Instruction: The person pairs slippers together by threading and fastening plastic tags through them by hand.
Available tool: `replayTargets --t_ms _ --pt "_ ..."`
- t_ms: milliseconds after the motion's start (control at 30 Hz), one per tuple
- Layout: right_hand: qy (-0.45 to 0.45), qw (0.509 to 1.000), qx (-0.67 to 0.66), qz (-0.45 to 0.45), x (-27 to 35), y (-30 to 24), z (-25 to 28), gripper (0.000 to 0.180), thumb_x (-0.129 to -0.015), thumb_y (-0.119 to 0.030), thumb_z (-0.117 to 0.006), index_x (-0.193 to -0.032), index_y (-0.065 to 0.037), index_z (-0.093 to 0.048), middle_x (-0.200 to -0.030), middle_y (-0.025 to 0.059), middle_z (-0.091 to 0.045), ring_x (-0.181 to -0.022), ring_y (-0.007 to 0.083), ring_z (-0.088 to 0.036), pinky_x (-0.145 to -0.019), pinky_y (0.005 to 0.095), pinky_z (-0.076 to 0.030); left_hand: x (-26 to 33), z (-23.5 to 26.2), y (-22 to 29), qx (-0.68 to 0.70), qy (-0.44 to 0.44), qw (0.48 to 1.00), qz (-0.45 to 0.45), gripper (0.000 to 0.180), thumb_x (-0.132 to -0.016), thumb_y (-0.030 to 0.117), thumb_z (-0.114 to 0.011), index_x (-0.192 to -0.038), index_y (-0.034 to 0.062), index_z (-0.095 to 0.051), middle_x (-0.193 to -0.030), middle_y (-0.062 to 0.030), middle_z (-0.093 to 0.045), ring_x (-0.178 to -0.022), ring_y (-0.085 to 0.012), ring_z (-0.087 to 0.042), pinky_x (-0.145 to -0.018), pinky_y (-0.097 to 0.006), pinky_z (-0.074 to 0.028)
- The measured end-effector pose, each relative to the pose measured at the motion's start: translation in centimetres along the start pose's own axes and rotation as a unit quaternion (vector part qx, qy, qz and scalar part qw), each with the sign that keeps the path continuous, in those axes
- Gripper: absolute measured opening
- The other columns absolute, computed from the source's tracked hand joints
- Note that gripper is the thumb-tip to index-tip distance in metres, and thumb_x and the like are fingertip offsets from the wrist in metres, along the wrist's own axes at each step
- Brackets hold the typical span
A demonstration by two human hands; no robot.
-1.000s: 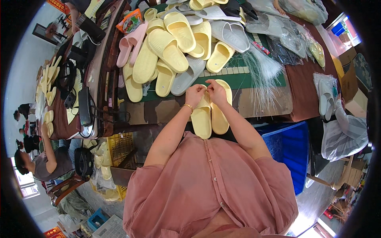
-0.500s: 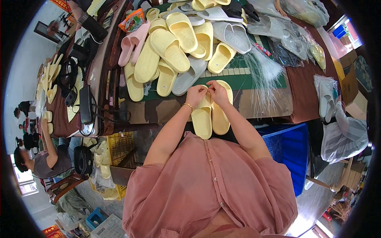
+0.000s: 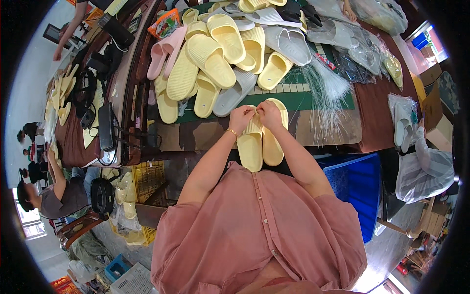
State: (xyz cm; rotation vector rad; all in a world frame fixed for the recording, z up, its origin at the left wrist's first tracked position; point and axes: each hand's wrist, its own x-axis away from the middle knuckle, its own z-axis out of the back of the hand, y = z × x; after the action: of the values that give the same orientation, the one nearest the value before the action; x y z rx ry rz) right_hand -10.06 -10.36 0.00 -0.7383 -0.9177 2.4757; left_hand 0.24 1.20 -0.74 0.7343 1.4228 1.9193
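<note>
Both hands meet at the far ends of a pair of pale yellow slides (image 3: 260, 142) lying side by side, soles up, at the near edge of the counter (image 3: 205, 134). The left hand (image 3: 241, 119) and the right hand (image 3: 270, 113) each pinch the slides' tips, fingers pressed together there; whatever they fasten is too small to tell. This looks like joining the pair, which calls for steady fingertip work. Just beyond the grip lies a heap of yellow, grey and pink slides (image 3: 220, 54); to the right, a bundle of thin clear plastic ties (image 3: 323, 88). Nothing blocks the hands.
</note>
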Motion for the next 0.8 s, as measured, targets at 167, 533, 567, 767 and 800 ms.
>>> replayTargets --t_ms 167,533,567,767,800 --pt "-0.007 1.000 0.003 0.011 -0.1 -0.1 -0.1 0.002 -0.070 -0.004 -0.061 -0.071 -0.004 -0.059 -0.073 0.0110 -0.057 -0.076 0.0297 -0.056 -0.069 0.0391 -0.046 0.3 -0.1 0.2 -0.036 0.011 0.999 -0.016 0.017 -0.078 0.014 -0.062 -0.087 -0.0002 -0.066 -0.076 -0.0119 -0.067 -0.068 -0.0194 -0.065 -0.065 -0.029 -0.051" --pt "-0.053 0.990 0.128 -0.015 -0.5 0.4 -1.4 0.012 -0.064 -0.019 -0.064 -0.064 -0.008 -0.061 -0.070 0.0127 -0.058 -0.074 0.0314 -0.057 -0.068 0.0418 -0.047 0.4 -0.4 1.2 -0.128 0.017 0.991 -0.039 0.020 -0.081 0.018 -0.062 -0.089 -0.0005 -0.066 -0.077 -0.0148 -0.066 -0.067 -0.0229 -0.063 -0.063 -0.032 -0.049" --pt "-0.038 0.992 0.118 -0.007 -0.4 0.2 -1.3 0.013 -0.065 -0.020 -0.064 -0.064 -0.007 -0.061 -0.071 0.0113 -0.058 -0.075 0.0298 -0.057 -0.070 0.0403 -0.048 0.5 -0.3 0.8 -0.107 0.029 0.991 -0.068 0.020 -0.081 0.016 -0.062 -0.088 -0.0015 -0.066 -0.077 -0.0150 -0.066 -0.069 -0.0218 -0.064 -0.065 -0.032 -0.049" --pt "0.067 0.996 -0.039 -0.040 0.1 -0.5 0.3 0.007 -0.077 -0.008 -0.059 -0.081 -0.004 -0.063 -0.083 0.0112 -0.059 -0.082 0.0296 -0.058 -0.074 0.0378 -0.048 0.9 -0.7 1.7 -0.144 0.043 0.981 -0.121 0.017 -0.079 0.011 -0.062 -0.089 -0.0020 -0.065 -0.078 -0.0148 -0.065 -0.071 -0.0264 -0.063 -0.068 -0.034 -0.050" --pt "0.076 0.996 -0.033 -0.045 0.2 -0.3 1.2 0.007 -0.077 -0.008 -0.059 -0.081 -0.004 -0.063 -0.083 0.0112 -0.059 -0.082 0.0296 -0.058 -0.074 0.0378 -0.048 1.7 -1.2 3.3 -0.144 0.060 0.977 -0.147 0.017 -0.081 0.012 -0.062 -0.091 -0.0019 -0.064 -0.081 -0.0144 -0.065 -0.072 -0.0254 -0.062 -0.068 -0.034 -0.049"
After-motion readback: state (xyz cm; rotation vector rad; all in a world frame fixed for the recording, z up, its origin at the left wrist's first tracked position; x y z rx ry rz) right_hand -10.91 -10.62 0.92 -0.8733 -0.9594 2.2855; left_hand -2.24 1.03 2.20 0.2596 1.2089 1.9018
